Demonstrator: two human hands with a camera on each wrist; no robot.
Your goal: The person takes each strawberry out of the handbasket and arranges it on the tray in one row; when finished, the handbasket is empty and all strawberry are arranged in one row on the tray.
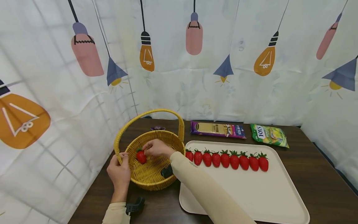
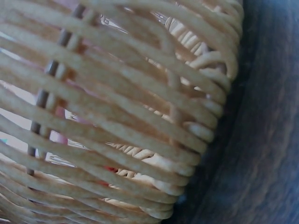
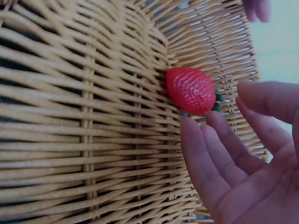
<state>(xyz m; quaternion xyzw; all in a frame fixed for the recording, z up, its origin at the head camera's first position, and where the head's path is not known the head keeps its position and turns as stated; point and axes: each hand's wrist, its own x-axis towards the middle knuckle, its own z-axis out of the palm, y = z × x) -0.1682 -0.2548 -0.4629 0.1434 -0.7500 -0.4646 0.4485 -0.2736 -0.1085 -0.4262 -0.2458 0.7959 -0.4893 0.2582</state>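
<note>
A red strawberry [image 1: 141,156] with green leaves lies inside the yellow wicker basket [image 1: 145,179], against its left wall. Over the basket, my right hand [image 1: 157,148] reaches in from the right. In the right wrist view, its fingertips [image 3: 190,128] are right beside the strawberry [image 3: 191,91], with the thumb apart from it and nothing in the grasp. My left hand [image 1: 120,169] grips the basket at its left side, where the handle [image 1: 118,137] meets the rim. Only the woven wall [image 2: 117,102] and dark tabletop show in the left wrist view.
Several strawberries [image 1: 234,160] lie in a row along the back of a cream tray [image 1: 243,196], right of the basket. Behind the tray lie a purple packet [image 1: 218,129] and a green FOX'S bag [image 1: 269,135]. A patterned curtain [image 1: 179,87] hangs behind the dark table [image 1: 316,168].
</note>
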